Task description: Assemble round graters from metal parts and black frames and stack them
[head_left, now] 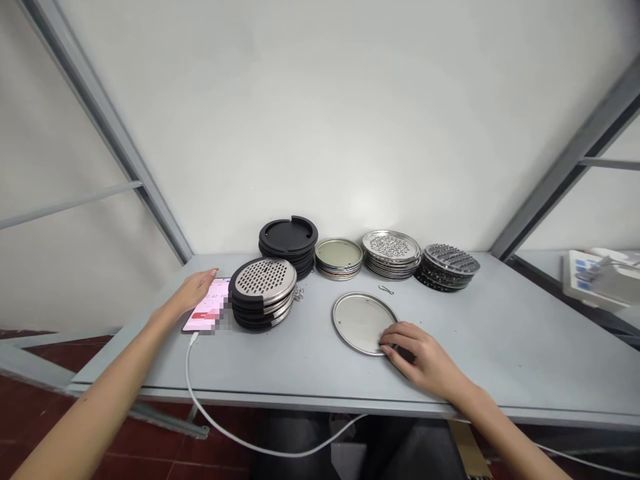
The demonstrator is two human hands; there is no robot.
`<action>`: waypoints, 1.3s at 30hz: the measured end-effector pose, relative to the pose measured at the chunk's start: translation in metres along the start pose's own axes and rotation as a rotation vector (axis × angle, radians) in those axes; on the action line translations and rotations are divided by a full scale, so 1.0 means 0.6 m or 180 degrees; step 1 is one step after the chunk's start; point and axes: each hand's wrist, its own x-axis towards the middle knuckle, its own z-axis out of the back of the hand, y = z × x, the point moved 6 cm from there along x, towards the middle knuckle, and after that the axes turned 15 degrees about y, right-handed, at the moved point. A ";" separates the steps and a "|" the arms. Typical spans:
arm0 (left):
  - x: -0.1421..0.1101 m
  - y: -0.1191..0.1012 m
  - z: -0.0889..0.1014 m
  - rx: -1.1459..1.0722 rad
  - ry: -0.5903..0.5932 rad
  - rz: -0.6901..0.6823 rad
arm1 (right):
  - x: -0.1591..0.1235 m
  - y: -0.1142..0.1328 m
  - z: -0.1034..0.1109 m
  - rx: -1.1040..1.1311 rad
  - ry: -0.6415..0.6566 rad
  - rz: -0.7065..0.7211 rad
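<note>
The grey, flat surface (465, 353) carries 5 round stacks: perforated silver discs with part-black rims (265, 279), moulded black plastic-looking trays (289, 235) just behind them, and, along the back to the right, silver grater discs (391, 247), dark spiked discs (450, 259) and pale gold metal lids (339, 253). In front, apart from every stack, lies 1 round silver-grey metal plate (361, 323). The right hand (417, 353) curls at its near-right rim; I cannot tell whether the fingertips pinch anything. The left hand (199, 288) is open, fingers loosely extended at the edge of a pink-screened phone (213, 303). Smallest, a silver metal clip (386, 289) lies behind the plate. To handle the plate well, I would keep it flat, work from the rim, and brace its opposite edge with the left hand, since a thin disc probably slides or turns when pushed from 1 side.
</note>
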 end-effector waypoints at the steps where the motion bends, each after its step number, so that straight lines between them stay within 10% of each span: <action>1: 0.004 0.004 -0.004 0.0025 0.0039 0.0006 | 0.000 -0.001 -0.001 -0.0001 0.0011 -0.0016; 26: 0.014 0.085 -0.026 -0.1070 -0.0164 0.0411 | 0.000 -0.011 -0.009 -0.0066 -0.0009 -0.0133; 39: 0.001 0.071 -0.016 -0.1304 -0.0135 0.0385 | -0.003 -0.010 -0.007 -0.0046 -0.0036 -0.0105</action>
